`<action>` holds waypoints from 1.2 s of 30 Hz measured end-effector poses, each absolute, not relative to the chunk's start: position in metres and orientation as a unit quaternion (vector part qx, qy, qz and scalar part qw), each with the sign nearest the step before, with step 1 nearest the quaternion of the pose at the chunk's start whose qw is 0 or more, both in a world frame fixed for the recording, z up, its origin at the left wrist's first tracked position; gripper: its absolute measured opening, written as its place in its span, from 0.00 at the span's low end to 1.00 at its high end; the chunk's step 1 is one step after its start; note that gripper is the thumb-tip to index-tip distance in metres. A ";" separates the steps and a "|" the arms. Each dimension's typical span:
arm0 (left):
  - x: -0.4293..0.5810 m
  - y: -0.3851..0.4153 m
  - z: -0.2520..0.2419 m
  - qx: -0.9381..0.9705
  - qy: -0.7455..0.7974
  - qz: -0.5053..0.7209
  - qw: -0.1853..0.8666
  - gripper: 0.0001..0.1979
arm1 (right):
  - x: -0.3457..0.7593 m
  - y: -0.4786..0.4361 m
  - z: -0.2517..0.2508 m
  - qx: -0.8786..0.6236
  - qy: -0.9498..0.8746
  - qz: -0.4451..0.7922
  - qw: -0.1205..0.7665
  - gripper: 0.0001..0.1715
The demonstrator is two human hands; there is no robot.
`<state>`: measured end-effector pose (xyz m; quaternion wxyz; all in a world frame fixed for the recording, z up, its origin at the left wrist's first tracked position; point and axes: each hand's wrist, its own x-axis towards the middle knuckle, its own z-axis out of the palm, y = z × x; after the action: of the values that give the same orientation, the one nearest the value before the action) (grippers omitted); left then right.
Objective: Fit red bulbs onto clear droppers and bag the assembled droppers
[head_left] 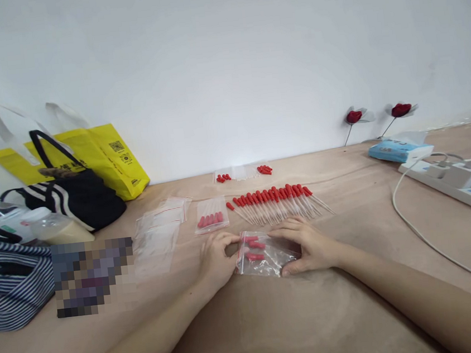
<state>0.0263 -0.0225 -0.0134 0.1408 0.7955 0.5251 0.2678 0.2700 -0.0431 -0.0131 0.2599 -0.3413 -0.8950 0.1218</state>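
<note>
A clear zip bag [265, 266] with several red-bulbed droppers [256, 257] inside is held low over the table between my hands. My left hand [217, 260] is closed on the bag's zip edge, its thumb and fingers curled at the left side. At the right end, my right hand [307, 243] grips the bag's other side between thumb and fingers. Just beyond lies a row of droppers [280, 197] with red bulbs and clear stems. A second zip bag [211, 217], holding several red-bulbed droppers, rests left of that row.
Flat clear bags [158, 238] overlap on the left. Loose red bulbs [264, 170] lie near the wall. A yellow bag [120, 160], a black bag [90, 197] and a striped bag [15, 284] crowd the left side. On the right are a tissue pack [401, 150] and power strip [463, 180].
</note>
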 end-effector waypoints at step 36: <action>0.029 0.102 0.043 0.943 0.324 0.050 -0.056 0.07 | 0.272 -0.042 -0.024 -0.357 -0.885 0.118 0.277 0.20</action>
<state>0.0288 0.1022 0.0427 -0.0560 0.9431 0.3241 0.0495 0.2719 -0.0417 -0.0237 0.2769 -0.3565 -0.8845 0.1178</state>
